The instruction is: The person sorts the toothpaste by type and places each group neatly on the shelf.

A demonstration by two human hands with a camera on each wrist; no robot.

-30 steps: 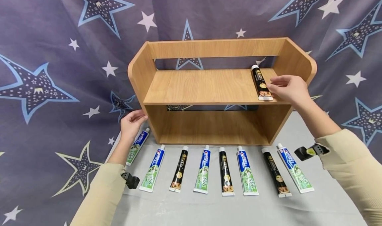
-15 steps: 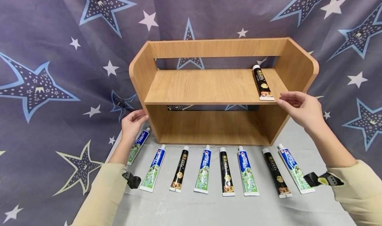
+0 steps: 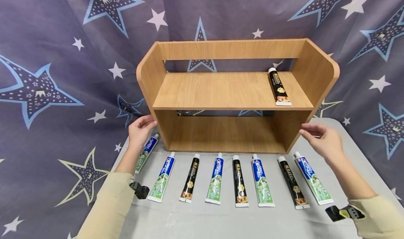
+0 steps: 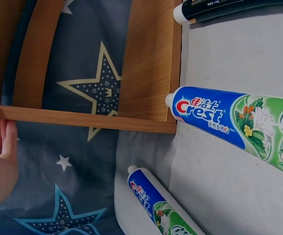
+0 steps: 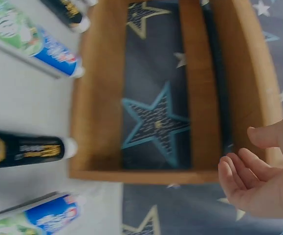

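Note:
A two-tier wooden shelf (image 3: pixel 214 91) stands between my hands. My left hand (image 3: pixel 139 133) grips the front edge of its left side panel (image 4: pixel 82 117), thumb at the edge and fingers on the outer face. My right hand (image 3: pixel 326 141) holds nothing; its thumb and fingers are apart, beside the lower right side panel (image 5: pixel 146 176). On the upper board lies a black toothpaste tube (image 3: pixel 279 86), cap toward the back. Closest below the right hand is a blue-and-green toothpaste tube (image 3: pixel 314 179). Another blue-and-green tube (image 3: pixel 147 151) lies under the left hand, partly hidden by the forearm.
Along the shelf's front, several toothpaste tubes lie in a row on the grey tabletop (image 3: pixel 189 219), caps toward the shelf. Black tubes (image 3: pixel 241 183) lie among blue-and-green ones (image 3: pixel 215 179). A star-patterned curtain (image 3: pixel 79 102) hangs behind and at the sides.
My right hand has moved away from the black tube on the upper board, down and outward past the right side panel. The left hand stays at the left panel.

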